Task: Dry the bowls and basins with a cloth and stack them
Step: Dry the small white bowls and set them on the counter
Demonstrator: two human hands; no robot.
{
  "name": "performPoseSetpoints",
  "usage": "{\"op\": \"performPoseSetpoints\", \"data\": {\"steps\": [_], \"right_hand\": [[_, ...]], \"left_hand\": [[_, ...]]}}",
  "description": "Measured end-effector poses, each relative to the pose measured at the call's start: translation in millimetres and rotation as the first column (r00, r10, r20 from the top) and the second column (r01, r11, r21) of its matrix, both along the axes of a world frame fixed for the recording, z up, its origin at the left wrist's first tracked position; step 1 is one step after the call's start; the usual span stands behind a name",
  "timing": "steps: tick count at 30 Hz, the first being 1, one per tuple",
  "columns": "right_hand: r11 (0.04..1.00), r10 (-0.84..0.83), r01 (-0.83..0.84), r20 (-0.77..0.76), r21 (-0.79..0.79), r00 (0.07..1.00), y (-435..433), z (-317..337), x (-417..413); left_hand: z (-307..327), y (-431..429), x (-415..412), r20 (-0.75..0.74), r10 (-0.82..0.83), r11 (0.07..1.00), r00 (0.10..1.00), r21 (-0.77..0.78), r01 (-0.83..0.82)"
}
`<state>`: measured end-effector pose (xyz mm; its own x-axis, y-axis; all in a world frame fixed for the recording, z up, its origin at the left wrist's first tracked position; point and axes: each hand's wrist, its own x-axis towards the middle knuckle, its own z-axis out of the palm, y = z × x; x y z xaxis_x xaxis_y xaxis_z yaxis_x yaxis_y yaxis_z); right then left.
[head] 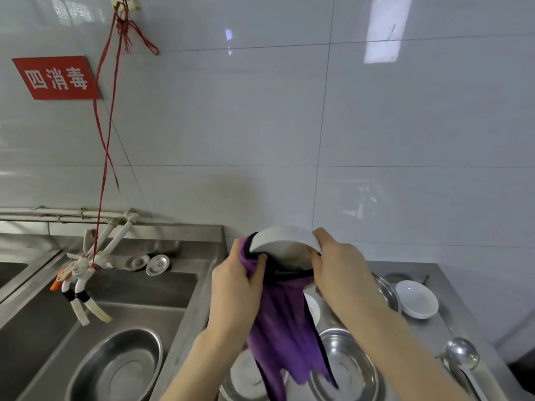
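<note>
A white bowl (285, 246) is held up over the surface (447, 328), tilted. Fingers of the left hand (236, 285) pinch a purple cloth (285, 328) against the bowl. Fingers of the right hand (340, 266) curl round its rim. Steel basins (344, 369) sit below.

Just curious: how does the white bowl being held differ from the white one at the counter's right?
The held bowl is raised and tilted; the counter bowl sits upright. The right hand grips the held bowl, the left hand the purple cloth; the counter bowl is untouched. Both are white.
</note>
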<state>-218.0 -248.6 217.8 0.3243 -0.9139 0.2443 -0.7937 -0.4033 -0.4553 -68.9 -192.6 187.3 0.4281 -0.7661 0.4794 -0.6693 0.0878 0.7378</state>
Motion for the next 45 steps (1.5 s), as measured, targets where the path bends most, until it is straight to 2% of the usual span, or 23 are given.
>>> {"op": "performPoseSetpoints", "data": {"steps": [2, 5, 7, 9, 11, 13, 14, 16, 17, 20, 22, 24, 27, 28, 30, 32, 34, 35, 37, 38, 40, 42, 45], "right_hand": [[0.997, 0.018, -0.033, -0.200, -0.071, 0.980, 3, 16, 0], [0.988, 0.033, -0.096, -0.436, -0.124, 0.899, 12, 31, 4], [0.979, 0.031, -0.121, -0.467, -0.165, 0.884, 9, 27, 6], [0.979, 0.037, -0.098, -0.314, -0.181, 0.949, 5, 18, 1], [0.993, 0.104, -0.102, 0.043, -0.061, 0.994, 4, 9, -7], [0.968, 0.139, -0.217, 0.444, 0.129, 0.885, 5, 0, -14], [0.945, 0.127, -0.274, 0.567, 0.181, 0.814, 4, -5, -17], [0.915, 0.103, -0.332, 0.666, 0.228, 0.739, 3, -14, -21], [0.916, 0.115, -0.338, 0.664, 0.218, 0.739, 4, -16, -21], [0.953, 0.193, -0.287, 0.540, 0.095, 0.819, 7, -23, -14], [0.988, 0.135, -0.156, 0.459, 0.008, 0.878, 9, -28, -7], [0.999, 0.016, -0.026, 0.421, 0.019, 0.907, 8, -28, -3], [1.000, -0.018, 0.015, 0.309, 0.013, 0.951, 5, -21, -4], [1.000, 0.002, 0.001, 0.228, -0.013, 0.974, 4, -14, -6], [0.995, 0.037, -0.041, -0.041, -0.088, 0.998, 5, 0, -8], [0.980, 0.050, -0.104, -0.298, -0.167, 0.953, 8, 13, -7], [0.965, 0.064, -0.161, -0.410, -0.207, 0.910, 7, 17, -3], [0.962, 0.064, -0.160, -0.385, -0.223, 0.921, 6, 16, -2], [0.974, 0.048, -0.082, -0.161, -0.212, 0.986, 0, 9, -4], [0.984, 0.033, -0.032, 0.004, -0.177, 0.999, -3, 4, -6], [0.999, -0.029, 0.023, 0.260, 0.027, 0.965, -3, -7, -6], [0.982, -0.045, -0.024, 0.362, 0.185, 0.931, -3, -20, -2], [0.977, -0.040, -0.040, 0.362, 0.211, 0.931, 0, -24, 2]], "left_hand": [[4, -2, 2, 0.124, -0.047, 0.999, 0.991, 0.013, 0.046], [9, -7, 0, 0.323, -0.163, 0.985, 0.932, 0.114, 0.132], [11, -13, -2, 0.399, -0.186, 0.980, 0.898, 0.142, 0.140], [12, -14, 1, 0.355, -0.149, 0.987, 0.923, 0.111, 0.117], [12, -11, 4, 0.176, -0.086, 0.996, 0.981, 0.052, 0.078], [13, -4, 6, -0.063, -0.039, 0.999, 0.997, 0.012, 0.039], [13, -1, 5, -0.159, -0.022, 1.000, 0.987, 0.004, 0.023], [10, 2, 3, -0.277, -0.007, 1.000, 0.961, -0.009, 0.004], [10, 2, 2, -0.310, -0.001, 1.000, 0.951, -0.016, -0.004], [8, -1, 0, -0.356, -0.001, 1.000, 0.934, -0.020, -0.007], [8, -3, -2, -0.330, -0.021, 1.000, 0.944, -0.014, 0.018], [7, -3, -2, -0.233, -0.051, 0.999, 0.971, -0.006, 0.051], [9, -4, 2, -0.076, -0.082, 0.996, 0.994, 0.018, 0.084], [10, -4, 4, -0.031, -0.099, 0.995, 0.995, 0.026, 0.100], [11, -6, 6, 0.111, -0.159, 0.987, 0.981, 0.056, 0.154], [13, -7, 3, 0.243, -0.218, 0.974, 0.945, 0.122, 0.193], [16, -9, -1, 0.313, -0.219, 0.973, 0.924, 0.139, 0.183], [17, -10, -2, 0.320, -0.192, 0.980, 0.928, 0.117, 0.162], [17, -11, -4, 0.269, -0.112, 0.994, 0.957, 0.046, 0.103], [18, -9, -4, 0.202, -0.076, 0.997, 0.976, 0.014, 0.075], [22, -4, -7, -0.015, -0.034, 0.999, 0.999, -0.015, 0.034], [24, 1, -10, -0.206, -0.012, 1.000, 0.979, -0.023, 0.007], [18, 2, -7, -0.251, -0.013, 1.000, 0.968, -0.007, 0.011]]}}
